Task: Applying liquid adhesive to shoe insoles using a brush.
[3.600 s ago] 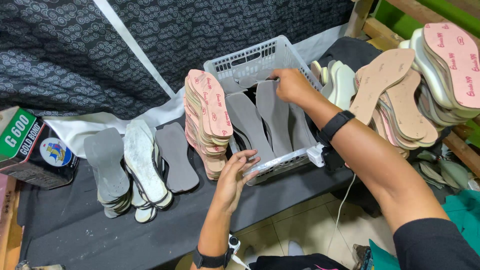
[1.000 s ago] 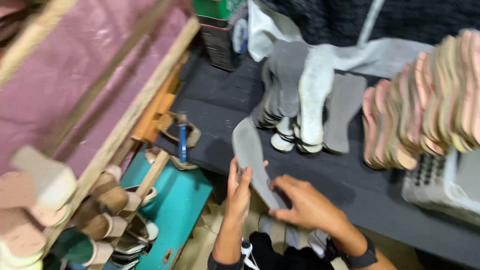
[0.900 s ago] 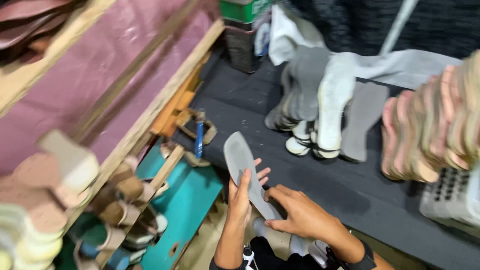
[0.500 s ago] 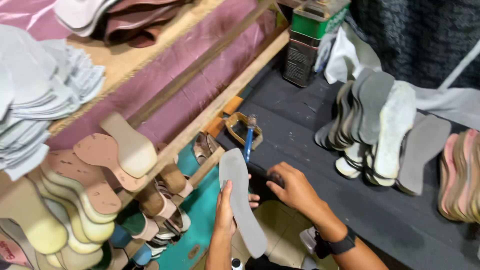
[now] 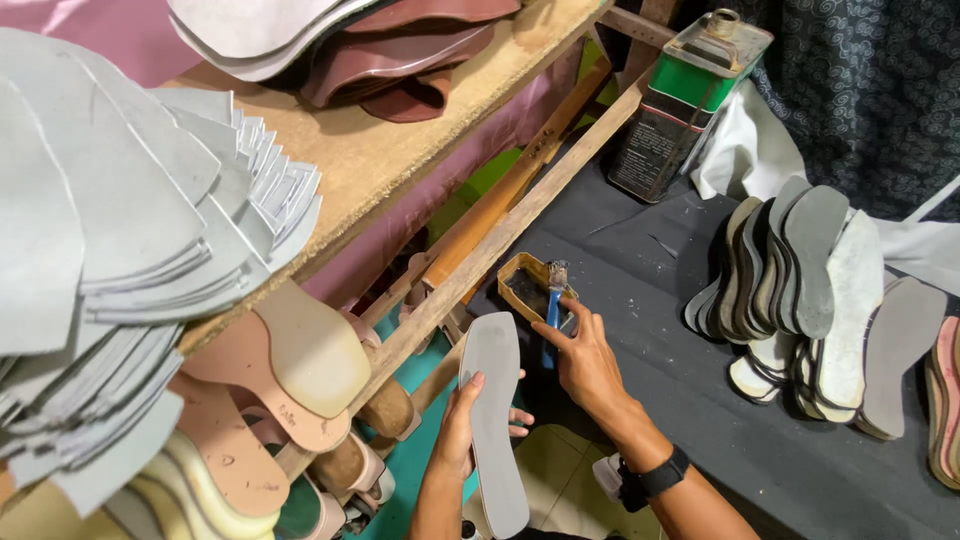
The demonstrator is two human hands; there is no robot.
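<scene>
My left hand [image 5: 462, 425] holds a grey sole [image 5: 493, 420] flat, low in front of me. It looks thin, light and bendy, so I hold it along its edge. Just past it, my right hand [image 5: 585, 355] closes on the blue brush [image 5: 553, 310] resting in the tin [image 5: 530, 288].

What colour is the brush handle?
Blue. The brush under the right hand shows in the head view.
</scene>
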